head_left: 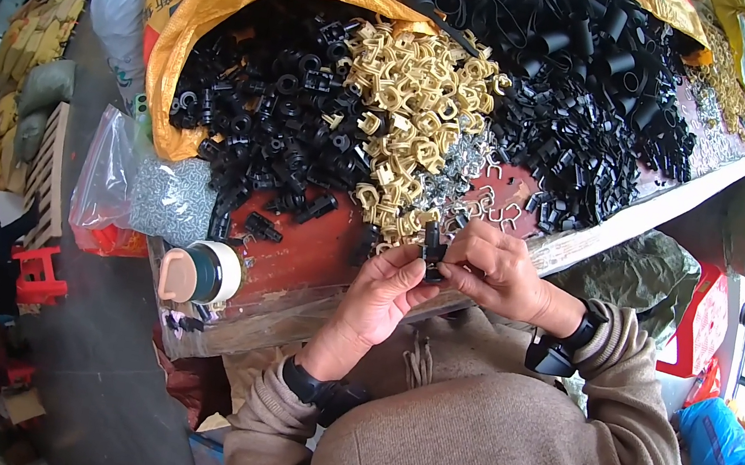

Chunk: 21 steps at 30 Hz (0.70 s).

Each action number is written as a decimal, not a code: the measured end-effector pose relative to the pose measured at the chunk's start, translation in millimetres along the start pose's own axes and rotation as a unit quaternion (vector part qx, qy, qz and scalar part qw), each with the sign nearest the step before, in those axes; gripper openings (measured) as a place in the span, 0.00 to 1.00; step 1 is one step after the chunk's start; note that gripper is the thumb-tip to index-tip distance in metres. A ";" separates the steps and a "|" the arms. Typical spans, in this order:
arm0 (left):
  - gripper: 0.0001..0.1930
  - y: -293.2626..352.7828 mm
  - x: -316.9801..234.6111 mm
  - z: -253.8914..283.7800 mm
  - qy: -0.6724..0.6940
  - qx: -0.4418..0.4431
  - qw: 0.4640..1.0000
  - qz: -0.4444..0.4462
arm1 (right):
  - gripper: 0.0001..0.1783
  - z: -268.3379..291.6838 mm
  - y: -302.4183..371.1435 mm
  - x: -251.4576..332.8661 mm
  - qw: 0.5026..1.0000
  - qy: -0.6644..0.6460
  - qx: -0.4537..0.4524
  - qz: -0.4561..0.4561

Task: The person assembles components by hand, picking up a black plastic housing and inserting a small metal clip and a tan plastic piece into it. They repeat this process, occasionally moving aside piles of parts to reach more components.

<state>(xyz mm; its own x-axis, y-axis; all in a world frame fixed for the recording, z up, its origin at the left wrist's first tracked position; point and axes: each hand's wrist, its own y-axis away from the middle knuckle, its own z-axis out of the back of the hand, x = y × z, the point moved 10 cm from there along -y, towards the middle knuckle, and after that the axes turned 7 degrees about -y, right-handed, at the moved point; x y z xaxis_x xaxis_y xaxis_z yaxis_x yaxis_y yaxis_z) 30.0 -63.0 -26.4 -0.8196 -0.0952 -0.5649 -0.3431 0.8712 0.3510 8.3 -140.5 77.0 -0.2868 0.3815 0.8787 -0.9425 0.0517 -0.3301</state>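
Both hands meet over the near edge of a red table (281, 252). Between their fingertips is a small black plastic fitting (433, 243), held upright. My left hand (384, 292) pinches its lower part from the left, and my right hand (496, 271) closes on it from the right. Whether the right fingers also hold a smaller piece cannot be made out. Just beyond the hands lies a heap of cream plastic clips (416, 92). Silver U-shaped metal clips (499, 209) are scattered beside it. Black fittings (283, 119) spill from an orange woven sack (171, 51) at the left.
Black tubes and small black parts (582, 100) pile up at the far right. A lidded cup (203, 271) stands at the table's left corner, near a clear bag of small screws (171, 197). A red stool (40, 275) and people are on the floor at left.
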 end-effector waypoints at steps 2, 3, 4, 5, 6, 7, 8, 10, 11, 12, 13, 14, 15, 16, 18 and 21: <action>0.10 0.6 0.2 1.8 -0.008 -0.006 1.000 0.007 | 0.05 -2.4 0.7 -1.2 1.000 0.003 0.011 -0.002; 0.11 0.8 1.0 2.1 -0.016 -0.010 1.000 0.014 | 0.06 -4.2 1.8 -2.1 0.999 0.025 0.022 -0.004; 0.12 1.1 2.3 2.4 -0.025 -0.013 0.999 0.021 | 0.06 -6.1 2.9 -3.1 0.998 0.048 0.033 -0.007; 0.12 1.3 2.6 1.7 -0.024 -0.014 0.999 0.022 | 0.06 -8.0 3.8 -4.3 0.997 0.070 0.045 -0.009; 0.12 1.4 1.8 1.7 -0.040 -0.019 0.999 0.017 | 0.06 -8.0 4.3 -5.0 0.996 0.069 0.045 -0.011; 0.13 1.5 0.9 1.7 -0.057 -0.024 0.998 0.011 | 0.07 -9.2 4.7 -3.2 0.995 0.082 0.052 0.001; 0.13 1.4 0.0 1.5 -0.073 -0.029 0.997 0.006 | 0.07 -10.1 5.2 -1.4 0.994 0.096 0.057 0.012; 0.13 0.8 0.1 0.0 -0.084 -0.032 0.996 0.006 | 0.08 -11.1 5.8 -0.2 0.992 0.109 0.063 0.022; 0.13 0.4 -0.2 -0.4 -0.097 -0.036 0.995 0.005 | 0.08 -12.0 6.5 4.5 0.987 0.136 0.064 0.049; 0.13 0.1 -0.4 -0.3 -0.109 -0.039 0.993 0.004 | 0.08 -13.1 7.4 9.3 0.982 0.162 0.066 0.077; 0.13 0.3 -0.2 0.7 -0.108 -0.040 0.993 0.004 | 0.08 -14.9 8.6 13.5 0.974 0.188 0.067 0.104; 0.12 0.6 0.7 1.5 -0.111 -0.036 0.993 0.009 | 0.08 -14.6 8.3 12.7 0.974 0.187 0.067 0.104; 0.12 1.0 1.3 2.4 -0.114 -0.032 0.993 0.014 | 0.09 -11.0 5.9 1.3 0.989 0.126 0.067 0.046; 0.12 1.5 1.7 3.1 -0.117 -0.028 0.993 0.019 | 0.10 -8.7 4.5 -10.5 0.996 0.064 0.066 -0.012; 0.12 1.9 0.9 2.4 -0.128 -0.018 0.991 0.023 | 0.11 -7.6 4.2 -23.7 0.995 0.001 0.065 -0.070; 0.12 3.4 0.1 -0.4 -0.149 0.002 0.988 0.031 | 0.14 -26.3 21.0 -69.4 0.927 -0.219 0.087 -0.292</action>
<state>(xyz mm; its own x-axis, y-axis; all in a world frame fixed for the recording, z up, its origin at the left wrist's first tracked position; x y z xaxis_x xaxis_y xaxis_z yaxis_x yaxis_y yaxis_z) 28.5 -60.2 -24.9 -0.6667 0.1038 -0.7380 -0.2946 0.8729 0.3889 13.0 -141.6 0.0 0.2757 -0.0773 0.9581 -0.9612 -0.0318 0.2740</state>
